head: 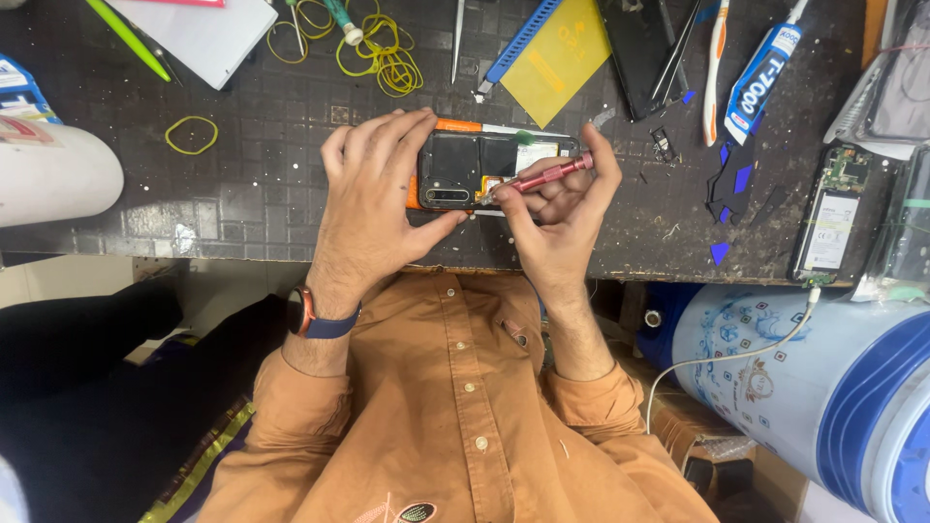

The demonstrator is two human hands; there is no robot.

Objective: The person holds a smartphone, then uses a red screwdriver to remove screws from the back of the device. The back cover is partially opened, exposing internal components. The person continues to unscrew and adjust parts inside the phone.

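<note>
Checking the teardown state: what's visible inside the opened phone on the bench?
Inside the opened phone: a dark board area, a camera module at the lower left, and a pale battery on the right. The left hand covers its left end; the red screwdriver in the right hand points inside.

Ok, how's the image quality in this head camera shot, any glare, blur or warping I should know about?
Head view: light is even and soft, shadows faint. The opened phone between the left hand and right hand is sharp, as is the red screwdriver. Mild glare on the white cylinder. Wide-angle lens bends the bench edge; the frame's corners look softer.
</note>
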